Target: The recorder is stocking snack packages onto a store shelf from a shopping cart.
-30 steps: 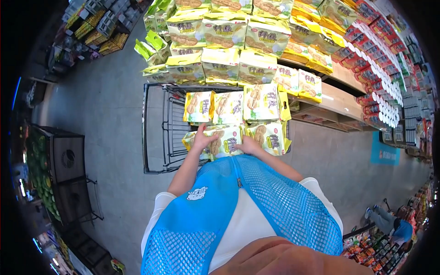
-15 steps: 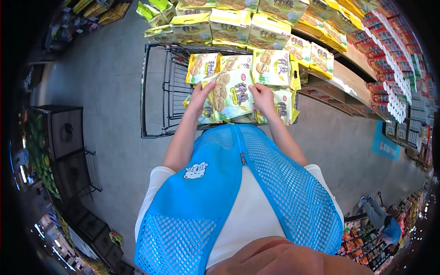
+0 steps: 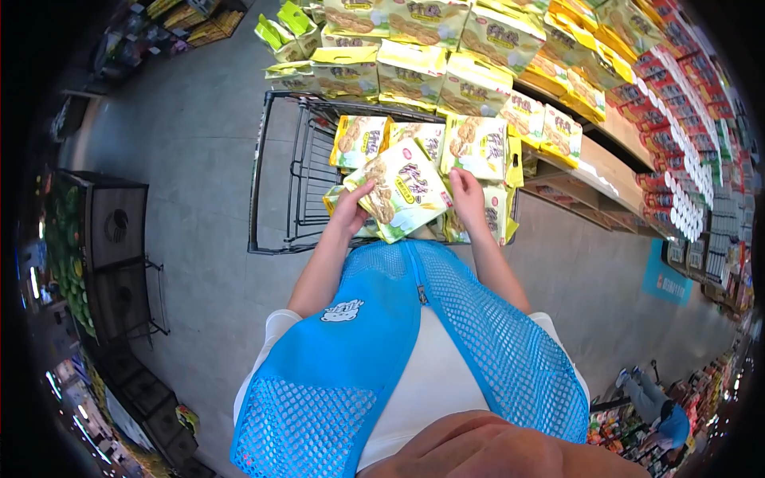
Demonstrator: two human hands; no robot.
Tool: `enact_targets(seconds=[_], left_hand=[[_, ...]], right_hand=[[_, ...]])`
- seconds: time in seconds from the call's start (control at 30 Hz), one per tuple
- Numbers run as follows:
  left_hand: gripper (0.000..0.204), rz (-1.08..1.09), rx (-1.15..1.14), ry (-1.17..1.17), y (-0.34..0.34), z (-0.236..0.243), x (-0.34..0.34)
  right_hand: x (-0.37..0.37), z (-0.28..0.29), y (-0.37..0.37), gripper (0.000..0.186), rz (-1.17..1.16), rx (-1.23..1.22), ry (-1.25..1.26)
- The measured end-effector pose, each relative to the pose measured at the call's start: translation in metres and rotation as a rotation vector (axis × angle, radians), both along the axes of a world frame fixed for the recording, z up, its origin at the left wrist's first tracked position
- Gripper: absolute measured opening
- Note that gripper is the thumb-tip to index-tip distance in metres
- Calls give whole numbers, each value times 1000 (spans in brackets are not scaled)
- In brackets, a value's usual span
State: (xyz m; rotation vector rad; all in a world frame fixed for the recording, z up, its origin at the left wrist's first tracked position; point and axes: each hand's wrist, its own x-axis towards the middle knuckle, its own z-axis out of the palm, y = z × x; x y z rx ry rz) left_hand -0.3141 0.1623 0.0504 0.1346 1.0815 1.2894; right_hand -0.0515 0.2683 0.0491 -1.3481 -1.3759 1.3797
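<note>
You stand on a grey floor (image 3: 199, 215) that spreads around the cart. Just beyond the cart rises a big stack of yellow-and-green bags (image 3: 410, 72), set in rows. To the right of the cart runs a wooden shelf (image 3: 588, 171), with rows of red tubs (image 3: 661, 143) with white lids farther right of the cart. Well apart on the cart's left is a black stand (image 3: 118, 239) bearing green produce (image 3: 65, 247). The cart (image 3: 307, 187) itself is a dark wire one, right in front of you. Another person (image 3: 657, 410) is well apart from the cart, to its right and nearer your side. Your blue mesh vest (image 3: 335, 342) comes close to the cart's near edge.

Inside the cart, pale bags fill the right part: a left one (image 3: 358, 143), a middle one (image 3: 421, 135) and a right one (image 3: 476, 147) along its far side, more along its near side. Over those near ones you have the raised bag (image 3: 405, 195), tilted, its printed front facing up; you cannot tell whether it touches them.

Your left hand (image 3: 349, 211), above the cart's middle, grips the raised bag's left edge, thumb on the front. Your right hand (image 3: 470, 201), above the cart's right part, is half curled at the bag's right edge; whether it grips, you cannot tell.
</note>
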Motion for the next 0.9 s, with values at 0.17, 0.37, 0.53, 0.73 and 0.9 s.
enact_targets(seconds=[0.17, 0.37, 0.53, 0.73, 0.9], left_hand=[[55, 179, 21, -199, -6, 15, 2], [56, 122, 131, -201, 12, 30, 7], [67, 90, 192, -173, 32, 18, -19], [63, 107, 173, 307, 117, -6, -72], [57, 32, 123, 516, 227, -39, -114]], right_hand=[[1, 7, -20, 84, 208, -380, 206], [-37, 26, -13, 84, 226, -384, 235], [-34, 56, -3, 70, 21, -538, 396], [-8, 49, -1, 61, -37, -456, 355], [-13, 39, 10, 61, -83, -504, 281]])
